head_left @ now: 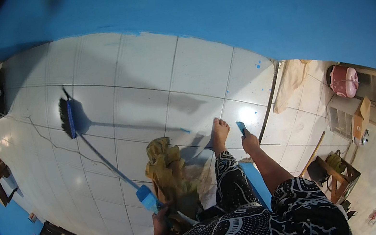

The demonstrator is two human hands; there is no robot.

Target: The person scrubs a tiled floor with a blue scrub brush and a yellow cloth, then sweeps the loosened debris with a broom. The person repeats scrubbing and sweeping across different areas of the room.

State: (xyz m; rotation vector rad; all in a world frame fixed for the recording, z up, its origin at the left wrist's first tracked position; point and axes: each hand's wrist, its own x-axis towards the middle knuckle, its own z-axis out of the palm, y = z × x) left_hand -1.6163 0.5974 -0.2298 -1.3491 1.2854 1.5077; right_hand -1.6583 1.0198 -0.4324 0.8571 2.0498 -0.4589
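From my end, I judge the step in hand as floor sweeping or clean-up. The left hand [160,220] appears wrapped around the pole of a long-handled broom with dark bristles and a blue head [70,117], which reaches out across the white floor tiles [143,109]. The right hand [250,143] is curled tightly round the handle of a small flat blue tool [241,126], held beside the bare foot [220,134]. The next move, I think, calls for steady control of the long pole. I can't tell whether the blue plastic piece [146,197] belongs to the broom, or whether the left hand touches the crumpled yellow-brown sack or cloth [160,163]; shadow hides those fingers.
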